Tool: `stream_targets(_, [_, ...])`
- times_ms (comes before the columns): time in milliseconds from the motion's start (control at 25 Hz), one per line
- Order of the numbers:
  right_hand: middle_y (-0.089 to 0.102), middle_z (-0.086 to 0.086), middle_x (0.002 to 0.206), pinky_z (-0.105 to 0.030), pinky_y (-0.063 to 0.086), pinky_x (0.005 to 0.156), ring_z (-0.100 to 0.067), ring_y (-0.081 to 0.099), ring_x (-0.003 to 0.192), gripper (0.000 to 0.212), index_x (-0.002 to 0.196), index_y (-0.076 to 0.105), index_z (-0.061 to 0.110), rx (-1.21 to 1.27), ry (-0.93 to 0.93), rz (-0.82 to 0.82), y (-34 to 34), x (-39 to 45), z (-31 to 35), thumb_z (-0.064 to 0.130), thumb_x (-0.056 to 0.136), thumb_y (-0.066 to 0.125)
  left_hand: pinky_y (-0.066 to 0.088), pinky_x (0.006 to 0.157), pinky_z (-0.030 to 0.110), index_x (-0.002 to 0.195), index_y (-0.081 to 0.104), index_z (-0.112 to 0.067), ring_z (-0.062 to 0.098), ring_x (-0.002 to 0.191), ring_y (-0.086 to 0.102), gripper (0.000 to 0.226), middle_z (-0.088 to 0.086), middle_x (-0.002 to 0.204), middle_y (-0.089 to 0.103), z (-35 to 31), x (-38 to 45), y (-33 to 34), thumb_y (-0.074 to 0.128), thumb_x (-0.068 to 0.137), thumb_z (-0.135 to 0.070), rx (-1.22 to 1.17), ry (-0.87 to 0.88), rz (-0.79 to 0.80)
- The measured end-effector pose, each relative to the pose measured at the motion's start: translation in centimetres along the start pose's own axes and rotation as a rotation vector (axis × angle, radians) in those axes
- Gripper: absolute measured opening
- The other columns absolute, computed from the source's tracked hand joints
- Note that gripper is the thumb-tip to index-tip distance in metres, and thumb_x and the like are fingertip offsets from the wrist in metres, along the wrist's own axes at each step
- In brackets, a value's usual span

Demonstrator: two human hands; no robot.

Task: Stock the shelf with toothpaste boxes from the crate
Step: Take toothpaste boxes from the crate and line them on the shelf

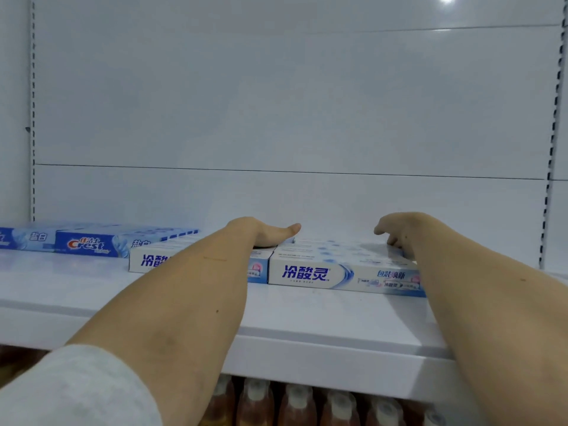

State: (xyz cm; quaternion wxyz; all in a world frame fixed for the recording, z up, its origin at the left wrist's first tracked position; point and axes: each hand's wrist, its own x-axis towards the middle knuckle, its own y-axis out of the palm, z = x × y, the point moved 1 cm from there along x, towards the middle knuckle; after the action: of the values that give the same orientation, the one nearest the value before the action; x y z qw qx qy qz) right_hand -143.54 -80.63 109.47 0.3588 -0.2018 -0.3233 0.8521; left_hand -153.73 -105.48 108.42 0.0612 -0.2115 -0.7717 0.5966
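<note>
Two white toothpaste boxes with blue Chinese lettering are laid flat, side by side and touching, on the white shelf (184, 305). The left white box (147, 259) is pressed from above by the left hand (261, 235), its fingers straight. The far right end of the right white box (341, 272) is met by the right hand (396, 232), fingers curled downward; whether it is grasped cannot be told. Left of these, behind, two blue Crest boxes (92, 241) are laid. Beneath the shelf, capped bottles (295, 407) are seen.
</note>
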Motion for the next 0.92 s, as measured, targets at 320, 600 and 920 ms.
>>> stream_targets(320, [0.055,-0.024,0.116,-0.035,0.040,0.096,-0.032,0.057,0.101,0.055,0.142,0.034,-0.005,-0.001,-0.117,0.090,1.5,-3.3,1.3,0.033,0.102,0.040,0.020,0.115,0.044,0.156,0.019,-0.023,0.030,0.146,0.022,0.109,0.009,0.162,0.015,-0.3,0.2,0.0,0.015,0.073,-0.093,-0.030,0.005,-0.009])
stream_targets(600, [0.052,-0.014,0.086,-0.031,0.039,0.066,-0.029,0.046,0.085,0.020,0.084,0.049,0.001,0.127,-0.519,-0.223,2.3,-5.9,5.8,0.012,0.097,0.038,0.000,0.118,0.051,0.157,0.009,-0.028,0.025,0.151,0.002,0.097,0.000,0.164,0.005,-0.5,-1.4,-2.0,0.000,0.079,-0.086,-0.323,0.215,-0.205])
stream_targets(920, [0.057,-0.014,0.129,-0.042,0.038,0.108,-0.029,0.051,0.124,0.049,0.132,0.052,0.002,0.617,-0.687,0.055,5.8,-17.8,6.4,0.038,0.101,0.039,0.004,0.119,0.051,0.156,0.016,-0.022,0.028,0.151,0.007,0.096,0.004,0.164,0.011,4.4,-9.5,-1.7,0.002,0.083,-0.083,-0.308,0.188,-0.262])
